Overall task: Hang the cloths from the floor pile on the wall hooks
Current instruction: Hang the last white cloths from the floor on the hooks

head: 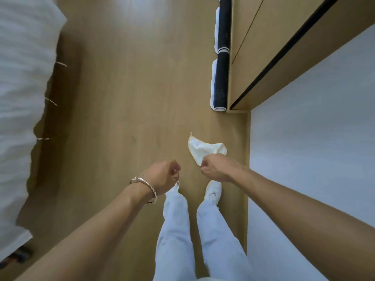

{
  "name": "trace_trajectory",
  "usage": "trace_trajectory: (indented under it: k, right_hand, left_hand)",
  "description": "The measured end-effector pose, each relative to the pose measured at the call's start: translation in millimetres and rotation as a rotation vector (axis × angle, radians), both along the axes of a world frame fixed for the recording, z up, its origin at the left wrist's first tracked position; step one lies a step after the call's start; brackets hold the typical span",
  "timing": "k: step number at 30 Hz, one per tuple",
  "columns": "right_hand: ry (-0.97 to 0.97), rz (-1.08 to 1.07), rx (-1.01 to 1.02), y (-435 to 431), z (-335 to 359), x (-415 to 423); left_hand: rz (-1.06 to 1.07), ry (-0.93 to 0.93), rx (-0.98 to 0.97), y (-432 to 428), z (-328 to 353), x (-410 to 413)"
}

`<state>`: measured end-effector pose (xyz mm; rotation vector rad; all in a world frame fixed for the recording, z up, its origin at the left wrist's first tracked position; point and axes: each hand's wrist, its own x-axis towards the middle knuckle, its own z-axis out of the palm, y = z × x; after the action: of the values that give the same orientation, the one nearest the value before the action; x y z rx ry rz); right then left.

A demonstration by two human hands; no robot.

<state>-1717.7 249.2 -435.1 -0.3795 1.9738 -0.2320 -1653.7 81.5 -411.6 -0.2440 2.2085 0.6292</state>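
Holding a cream cloth (203, 148) beside the wall

Your right hand (216, 168) pinches the cloth at its lower edge, above the wooden floor (125, 98) and near the white wall (314, 142). Your left hand (162, 176) is curled; I cannot tell whether it holds anything. No hooks show, so look up and spread a firm edge between both hands first.

Single wide-angle view from the person's head, facing almost straight down at the wooden floor (129, 98). Both forearms enter from the bottom edge. The left hand (162, 175) and right hand (217, 167), by a cream cloth (203, 148), sit close to the lens, just below centre. White bedding (22, 88) lines the left edge and a wall (314, 138) the right, both blurred, perhaps by lens distortion.
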Motion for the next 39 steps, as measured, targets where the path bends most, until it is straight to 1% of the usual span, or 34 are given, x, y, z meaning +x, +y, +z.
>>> trace_trajectory:
  k: [5, 9, 14, 18, 22, 27, 31, 34, 36, 39]
  right_hand:
    - [-0.065, -0.089, 0.054, -3, -98, -28]
    - [-0.059, -0.179, 0.062, -10, -191, -43]
    - [-0.076, -0.217, 0.051, -16, -280, -46]
    - [-0.099, -0.202, 0.060, -1, -346, -50]
    - [-0.099, -0.172, 0.147, 20, -422, -65]
    - [-0.008, -0.336, 0.129, 33, -512, -80]
    - [0.124, -0.403, 0.090, 22, -567, -94]
    - [0.184, -0.426, 0.130, 20, -598, -94]
    - [0.155, -0.427, 0.190, 19, -608, -90]
    - [0.065, -0.358, 0.257, 17, -608, -86]
  left_hand:
    - [-0.046, -0.022, -0.008, -10, -101, -51]
    - [-0.129, -0.010, -0.003, -6, -191, -70]
    - [-0.233, 0.005, -0.012, -2, -295, -85]
    - [-0.213, 0.001, -0.038, 2, -370, -92]
    - [-0.233, 0.038, -0.034, 5, -441, -98]
    - [-0.232, 0.065, -0.063, 11, -525, -97]
    - [-0.210, 0.066, -0.042, 13, -573, -91]
    - [-0.239, 0.032, -0.028, 9, -588, -81]
    - [-0.240, 0.018, -0.046, 0, -594, -80]
    - [-0.224, 0.001, -0.092, -12, -593, -90]
